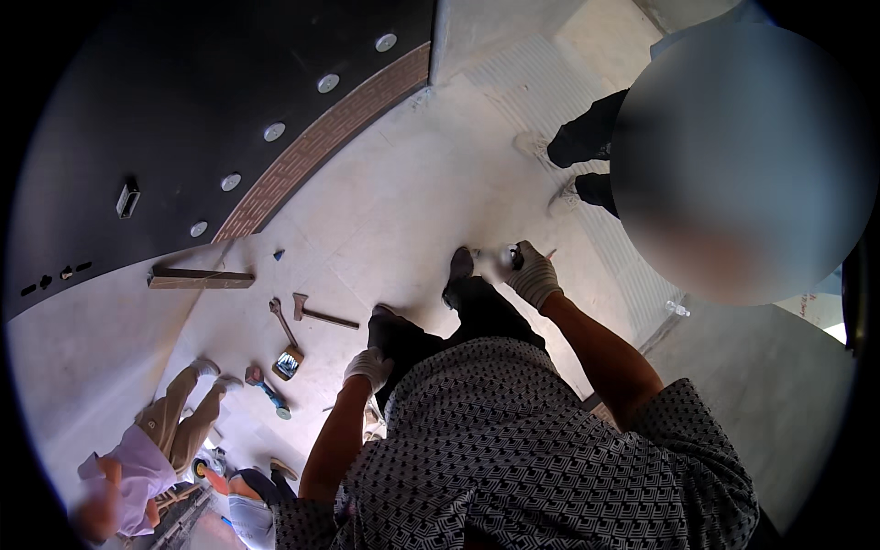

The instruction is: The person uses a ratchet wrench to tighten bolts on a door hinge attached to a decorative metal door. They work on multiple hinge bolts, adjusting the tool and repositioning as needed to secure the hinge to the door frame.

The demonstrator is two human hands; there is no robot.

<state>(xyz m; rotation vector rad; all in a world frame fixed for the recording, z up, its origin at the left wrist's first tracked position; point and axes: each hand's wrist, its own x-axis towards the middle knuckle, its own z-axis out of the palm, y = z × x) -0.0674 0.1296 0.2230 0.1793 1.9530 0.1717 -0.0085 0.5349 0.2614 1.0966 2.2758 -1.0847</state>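
My right hand [535, 280], in a whitish knitted glove, is closed around a small whitish, shiny object [510, 260] with a dark part; its kind I cannot make out. A thin reddish piece [550, 254] sticks out beyond the hand. My left hand [368, 368], gloved too, is low beside my left thigh, touching or very near the dark trousers; its fingers are too small and partly hidden to read. On the pale floor left of my feet lie a hatchet [325, 313], an adjustable wrench [284, 323] and a blue angle grinder [268, 392].
A large black panel [165, 110] with round silver knobs and a patterned brown strip [330, 128] stands at far left. A metal channel bar [202, 278] lies below it. One person [587, 137] stands close at right; two others [170, 426] are at lower left.
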